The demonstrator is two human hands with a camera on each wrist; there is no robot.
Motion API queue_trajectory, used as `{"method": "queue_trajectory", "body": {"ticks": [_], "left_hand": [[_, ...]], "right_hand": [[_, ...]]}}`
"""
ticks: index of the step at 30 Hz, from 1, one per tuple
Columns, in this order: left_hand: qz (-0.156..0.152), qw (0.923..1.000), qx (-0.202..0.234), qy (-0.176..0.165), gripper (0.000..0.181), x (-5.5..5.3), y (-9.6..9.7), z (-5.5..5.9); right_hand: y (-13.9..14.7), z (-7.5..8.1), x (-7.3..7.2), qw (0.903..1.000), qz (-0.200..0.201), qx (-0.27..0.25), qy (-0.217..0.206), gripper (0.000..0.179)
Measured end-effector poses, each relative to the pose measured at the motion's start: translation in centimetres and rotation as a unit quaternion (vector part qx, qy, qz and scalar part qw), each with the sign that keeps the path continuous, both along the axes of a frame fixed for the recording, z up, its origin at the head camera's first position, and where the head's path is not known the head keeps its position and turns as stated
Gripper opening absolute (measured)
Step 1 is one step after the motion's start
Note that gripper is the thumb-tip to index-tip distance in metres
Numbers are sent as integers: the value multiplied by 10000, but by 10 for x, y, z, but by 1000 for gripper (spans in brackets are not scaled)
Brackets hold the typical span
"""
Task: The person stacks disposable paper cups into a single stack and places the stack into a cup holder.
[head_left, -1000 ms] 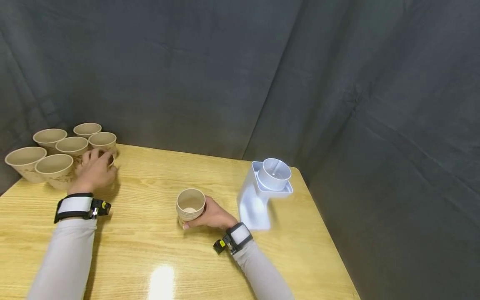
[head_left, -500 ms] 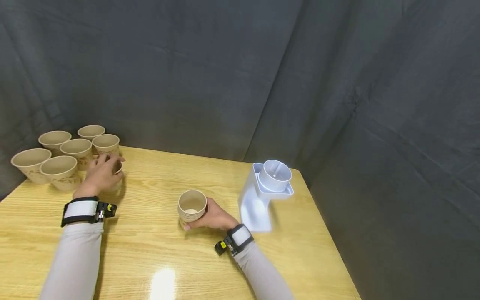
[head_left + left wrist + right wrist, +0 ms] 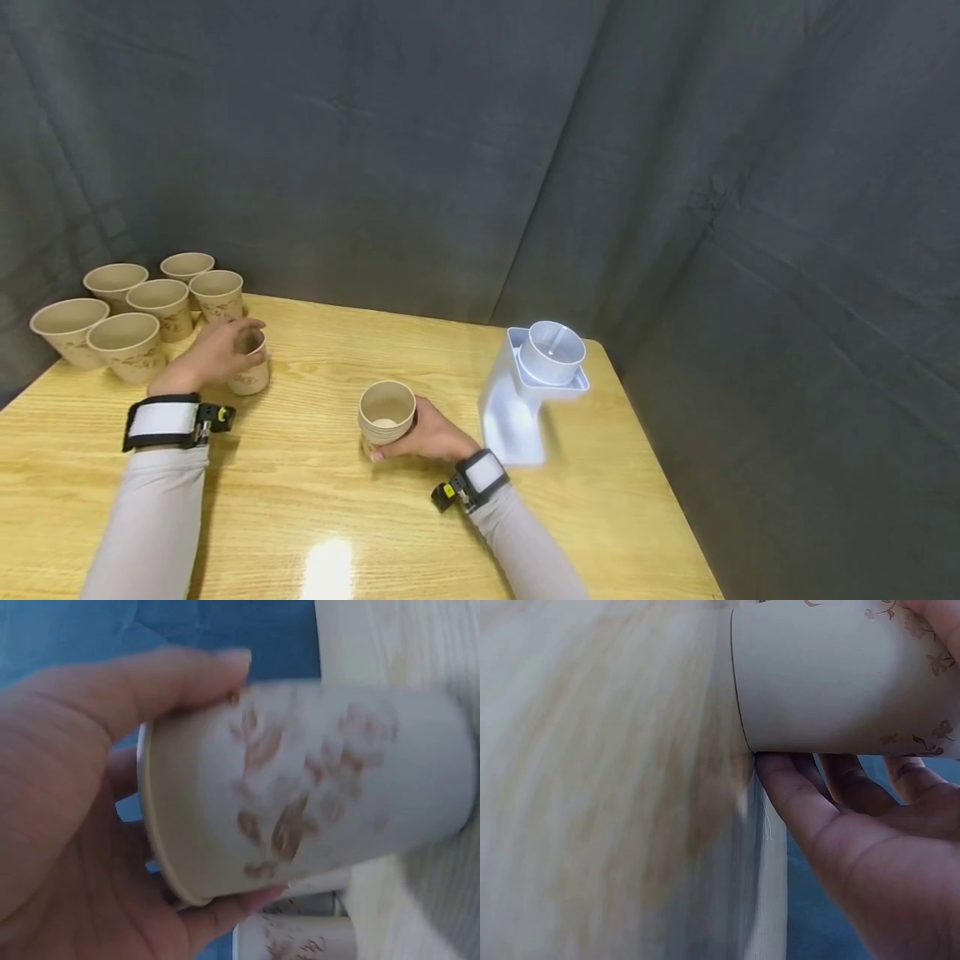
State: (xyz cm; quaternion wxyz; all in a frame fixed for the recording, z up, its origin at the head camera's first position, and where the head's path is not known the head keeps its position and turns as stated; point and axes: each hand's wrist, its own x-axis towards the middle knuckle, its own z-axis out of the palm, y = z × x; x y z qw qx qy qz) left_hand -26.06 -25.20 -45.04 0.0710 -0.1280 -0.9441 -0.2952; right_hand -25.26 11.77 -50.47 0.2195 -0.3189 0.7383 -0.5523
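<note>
My left hand (image 3: pixel 206 354) grips a paper cup (image 3: pixel 251 367) near its rim, thumb on one side and fingers on the other. Brown floral print runs along that cup (image 3: pixel 315 780) in the left wrist view. At the table's middle, my right hand (image 3: pixel 427 429) holds a stack of nested paper cups (image 3: pixel 386 412), upright, with several rims showing one below another. In the right wrist view the fingers (image 3: pixel 802 795) curl along the side of the lowest cup (image 3: pixel 832 682), whose base is at the wooden tabletop.
Several upright paper cups (image 3: pixel 126 346) stand grouped at the back left, close to the left hand. A white plastic stand (image 3: pixel 513 417) with a round cup-shaped top (image 3: pixel 551 354) is right of the right hand. Dark cloth (image 3: pixel 375 150) hangs behind the wooden table (image 3: pixel 360 533).
The left hand has drawn its cup away from the group, to the right. The right hand and its stack have stayed nearly in place.
</note>
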Motion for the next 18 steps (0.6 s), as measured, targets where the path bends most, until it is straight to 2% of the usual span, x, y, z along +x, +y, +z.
{"method": "queue_trajectory", "body": {"ticks": [3, 5, 13, 18], "left_hand": [[-135, 9998, 136, -76, 54, 0, 9, 7], [-187, 9997, 156, 8, 56, 0, 17, 13], [-450, 9977, 192, 460, 54, 10, 59, 43], [-609, 9948, 223, 789, 51, 20, 80, 56]], "right_hand": [[1, 0, 0, 10000, 7, 0, -3, 81], [1, 0, 0, 10000, 10, -10, -32, 82], [0, 0, 0, 10000, 51, -38, 26, 82], [0, 0, 0, 10000, 34, -73, 28, 81]]}}
